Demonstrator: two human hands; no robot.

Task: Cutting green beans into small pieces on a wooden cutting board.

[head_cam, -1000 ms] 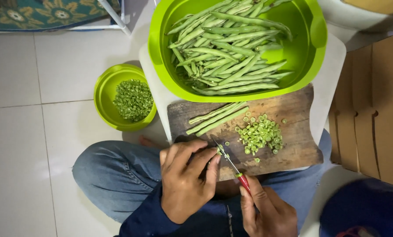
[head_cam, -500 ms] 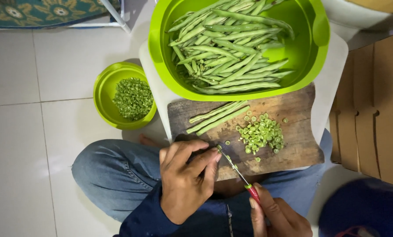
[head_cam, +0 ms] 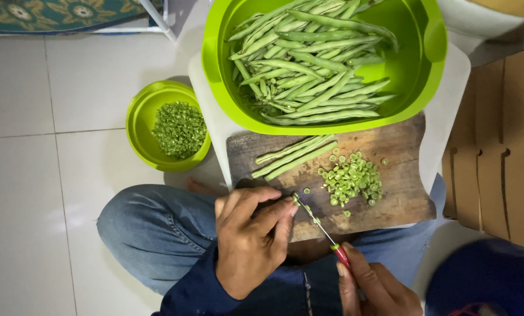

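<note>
Left hand (head_cam: 251,237) clenched over bean stubs at near edge of wooden cutting board (head_cam: 402,199), fingertips pressed against knife blade. Right hand (head_cam: 374,288) grasping red-handled knife (head_cam: 323,228), blade angled across board toward left fingertips. Pile of chopped bean pieces (head_cam: 352,178) mid-board; three whole beans (head_cam: 294,155) beside it. Large green tub (head_cam: 417,70) of whole beans beyond board. Small green bowl (head_cam: 139,126) of chopped pieces on tiled floor, left of board.
</note>
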